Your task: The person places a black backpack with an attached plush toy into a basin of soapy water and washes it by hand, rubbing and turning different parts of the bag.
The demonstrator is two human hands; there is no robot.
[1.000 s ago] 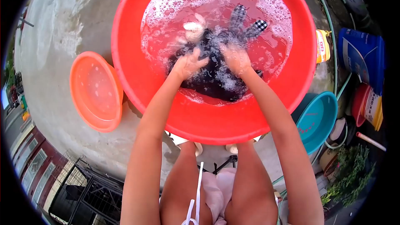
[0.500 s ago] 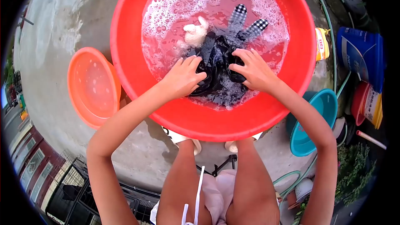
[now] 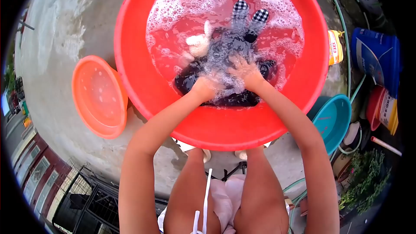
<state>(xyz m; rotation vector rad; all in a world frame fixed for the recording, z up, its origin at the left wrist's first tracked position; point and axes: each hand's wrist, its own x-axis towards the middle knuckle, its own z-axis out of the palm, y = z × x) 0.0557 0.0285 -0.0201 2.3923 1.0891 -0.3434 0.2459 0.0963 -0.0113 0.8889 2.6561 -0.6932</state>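
Note:
Soapy water fills a large red basin (image 3: 299,117) in front of me. A soaked black cloth item (image 3: 184,80) spreads just under the surface. Two black-and-white checked, ear-shaped pieces (image 3: 261,16) stick out beyond it. At its left floats a small white plush-looking thing (image 3: 198,45). My right hand (image 3: 245,71) presses on the black cloth with its fingers spread in the water. Beside it, my left hand (image 3: 209,86) is also down on the cloth; foam and water hide its fingers.
An orange basin (image 3: 99,99) stands on the concrete at left. To the right are a teal basin (image 3: 331,121), a yellow-and-white package (image 3: 334,47), a blue bucket (image 3: 375,56) and a green hose (image 3: 346,39). A black wire cage (image 3: 93,199) is at lower left.
Both hands have moved inward and down into the water. The bunched black cloth has spread out wider and flatter. The checked pieces and the white thing have shifted slightly left.

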